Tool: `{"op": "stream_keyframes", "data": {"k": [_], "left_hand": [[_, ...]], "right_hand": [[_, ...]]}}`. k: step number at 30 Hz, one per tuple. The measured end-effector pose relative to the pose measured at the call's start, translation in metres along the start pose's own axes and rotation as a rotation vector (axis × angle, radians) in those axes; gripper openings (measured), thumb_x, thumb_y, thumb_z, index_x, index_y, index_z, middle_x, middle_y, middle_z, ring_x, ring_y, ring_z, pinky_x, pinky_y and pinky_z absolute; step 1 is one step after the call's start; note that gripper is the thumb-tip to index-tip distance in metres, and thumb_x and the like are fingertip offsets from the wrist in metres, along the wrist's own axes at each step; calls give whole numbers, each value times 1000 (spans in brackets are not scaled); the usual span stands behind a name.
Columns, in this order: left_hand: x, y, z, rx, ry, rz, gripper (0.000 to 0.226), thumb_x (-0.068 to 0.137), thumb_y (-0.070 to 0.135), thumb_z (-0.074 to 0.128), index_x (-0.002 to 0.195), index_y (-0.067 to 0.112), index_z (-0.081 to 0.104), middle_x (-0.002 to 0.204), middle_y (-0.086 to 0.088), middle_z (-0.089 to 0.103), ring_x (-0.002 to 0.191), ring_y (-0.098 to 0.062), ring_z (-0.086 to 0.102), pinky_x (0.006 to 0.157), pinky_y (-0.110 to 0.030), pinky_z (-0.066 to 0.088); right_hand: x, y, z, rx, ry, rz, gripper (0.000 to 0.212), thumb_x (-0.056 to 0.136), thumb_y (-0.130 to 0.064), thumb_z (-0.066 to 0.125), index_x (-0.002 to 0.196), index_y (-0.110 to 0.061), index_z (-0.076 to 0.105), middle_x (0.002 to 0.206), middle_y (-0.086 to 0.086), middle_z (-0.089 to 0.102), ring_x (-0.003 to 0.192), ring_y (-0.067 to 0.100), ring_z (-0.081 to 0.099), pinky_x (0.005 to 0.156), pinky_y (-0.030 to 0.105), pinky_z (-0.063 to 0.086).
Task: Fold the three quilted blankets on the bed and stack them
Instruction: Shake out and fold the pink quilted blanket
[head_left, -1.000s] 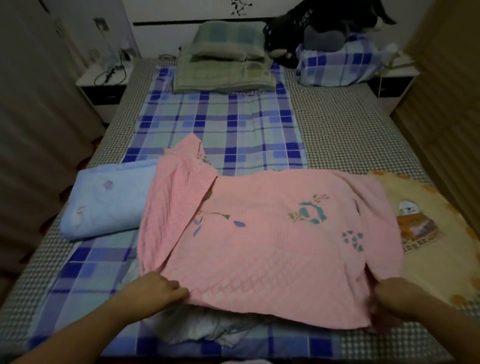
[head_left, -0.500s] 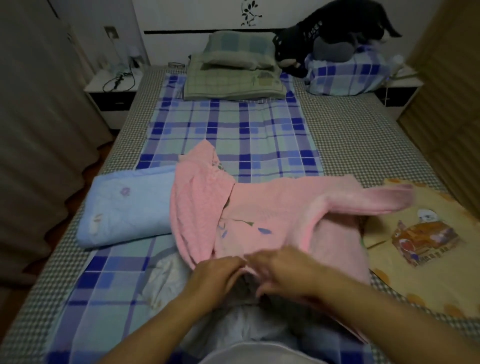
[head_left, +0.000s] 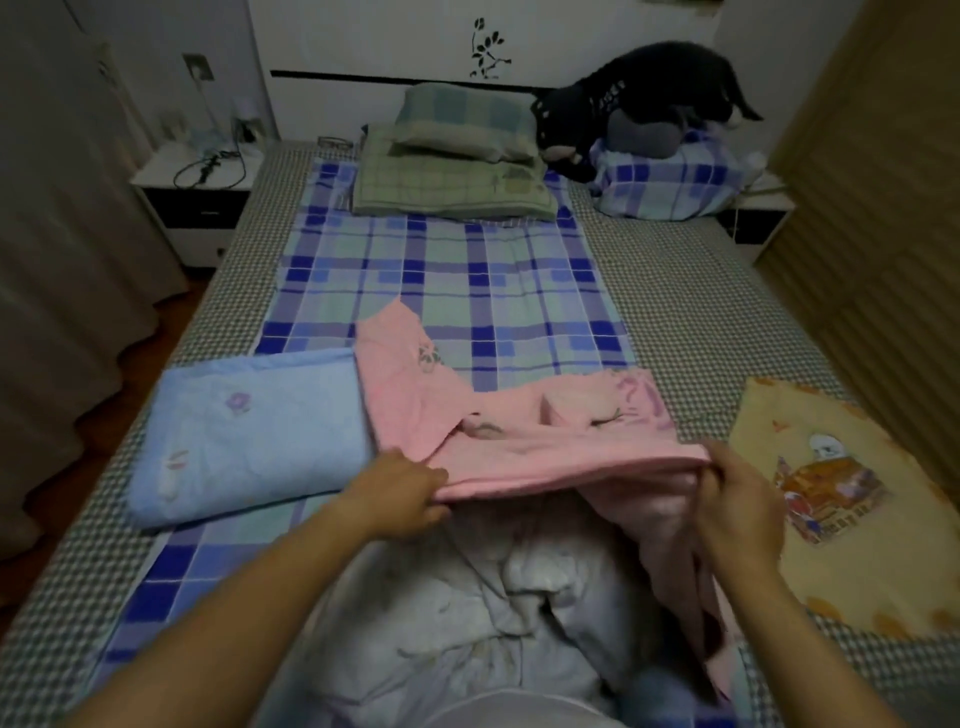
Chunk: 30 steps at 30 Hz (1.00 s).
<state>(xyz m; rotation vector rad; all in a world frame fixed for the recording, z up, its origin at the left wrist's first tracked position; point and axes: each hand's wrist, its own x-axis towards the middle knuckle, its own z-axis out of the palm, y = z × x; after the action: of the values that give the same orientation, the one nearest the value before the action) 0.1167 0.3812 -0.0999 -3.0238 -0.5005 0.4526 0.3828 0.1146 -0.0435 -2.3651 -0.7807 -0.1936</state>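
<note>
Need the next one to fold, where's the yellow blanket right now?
In the head view, the yellow blanket lies flat at the bed's right edge, beside the right hand.

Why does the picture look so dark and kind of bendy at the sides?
Head view: the room is dim, so colours look dull and grainy; the wide lens curves the bed edges and curtain; the left hand and right hand on the pink blanket look slightly soft; no glare shows.

White marks on the black plush toy (head_left: 631, 106) are unreadable.
</note>
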Motion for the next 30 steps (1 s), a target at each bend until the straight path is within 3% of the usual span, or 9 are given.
{"op": "stream_keyframes", "data": {"k": [4, 10, 12, 16, 19, 21, 23, 26, 30], "left_hand": [[3, -84, -60, 280, 94, -235, 26, 90, 33, 46, 107, 25, 64, 101, -2, 73, 96, -21, 68, 107, -37, 31], [-51, -101, -156, 209, 929, -570, 8, 84, 19, 48, 79, 16, 53, 67, -12, 59, 67, -34, 57, 84, -43, 35], [-78, -86, -106, 179, 829, -669, 7, 81, 13, 54, 88, 14, 55, 73, -13, 58, 71, -35, 54, 80, -44, 34], [-153, -40, 95, -162, 139, -1011, 34, 79, 8, 36, 92, -6, 65, 78, -30, 58, 74, -45, 58, 76, -60, 42], [-167, 5, 148, -648, -189, -1286, 60, 98, 37, 32, 133, -9, 50, 123, -44, 49, 117, -60, 45, 107, -70, 24], [-150, 29, 151, -714, -307, -1229, 87, 91, 59, 37, 158, 12, 7, 155, -28, 25, 142, -46, 25, 119, -56, 16], [-107, 42, 119, -787, -360, -971, 88, 91, 51, 51, 158, 21, 3, 158, -17, 27, 142, -33, 33, 117, -40, 28], [-47, 85, 30, -1085, 52, -587, 57, 92, 31, 63, 145, 21, 44, 129, 0, 59, 107, -14, 61, 99, -26, 46], [10, 148, -80, -1032, 483, -334, 71, 85, 47, 60, 148, 32, 31, 137, 6, 46, 121, -12, 49, 103, -33, 45]], "right_hand": [[38, 33, -6, 66, 133, 339, 38, 89, -22, 43, 117, -13, 68, 106, 20, 70, 95, 41, 62, 80, 44, 49], [50, 26, 5, 10, 23, 260, 28, 93, -16, 48, 110, -16, 70, 99, 18, 72, 90, 38, 64, 74, 37, 46], [57, 28, 5, 39, 13, 257, 29, 92, -14, 50, 113, -16, 71, 104, 18, 72, 95, 37, 64, 78, 37, 46], [59, 25, 6, -93, -142, 83, 28, 90, -19, 54, 111, -26, 71, 99, 12, 73, 90, 36, 64, 77, 39, 51], [63, 7, 10, -70, -281, -41, 27, 89, -15, 57, 110, -22, 74, 100, 12, 74, 93, 35, 66, 79, 39, 51], [67, -6, 10, -97, -407, -199, 25, 91, -19, 60, 111, -24, 74, 101, 8, 75, 95, 33, 68, 78, 36, 51], [69, -21, 7, -224, -522, -392, 18, 92, -35, 61, 104, -28, 74, 93, 1, 75, 89, 29, 68, 70, 33, 48], [72, -52, -4, -398, -658, -646, 39, 87, -60, 44, 79, -27, 63, 72, -6, 64, 71, 20, 59, 54, 28, 36], [81, -93, -24, -508, -735, -841, 41, 86, -52, 50, 57, -26, 36, 55, -8, 37, 64, 17, 43, 49, 22, 18]]}}
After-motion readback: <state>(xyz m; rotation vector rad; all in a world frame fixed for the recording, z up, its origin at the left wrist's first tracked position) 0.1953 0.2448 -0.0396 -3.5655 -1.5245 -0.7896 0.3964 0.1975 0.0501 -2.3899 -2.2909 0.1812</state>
